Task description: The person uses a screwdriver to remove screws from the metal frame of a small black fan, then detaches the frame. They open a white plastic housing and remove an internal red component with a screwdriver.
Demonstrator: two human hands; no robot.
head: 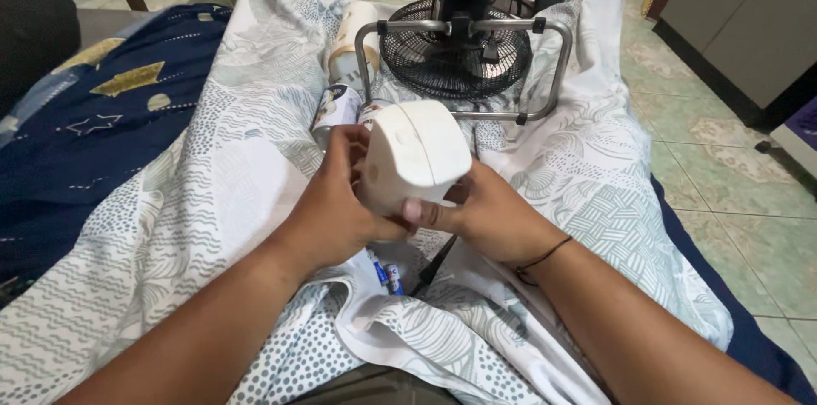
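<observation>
- Nearest you: both forearms run up from the bottom edge over a rumpled white sheet (pixel 213 192) printed with grey-green wave and dot patterns. A thin dark band circles your right wrist.
- Your left hand (pixel 332 201) is closed around the left side of a white plastic casing (pixel 414 154), fingers curled over its upper edge.
- Your right hand (pixel 481 213) grips the same casing from below and the right, thumb pressed across its lower front.
- The casing: smooth, matte, off-white, rounded at the corners, wider at the top than at the bottom, with two faint round marks on its face. It sits raised above the sheet, between your hands, centre of view.
- Just under your hands: a dark cord (pixel 436 265) and a small blue-and-white packet (pixel 387 276) lie on the sheet.
- Behind the casing: cylindrical cans (pixel 340 103) lie on the fabric, partly hidden.
- Further back: a black floor fan (pixel 455 52) in a grey tube frame, tilted face-up.
- Left: a navy blanket (pixel 77 133) with gold shapes.
- Far right: pale green floor tiles (pixel 723 175).
</observation>
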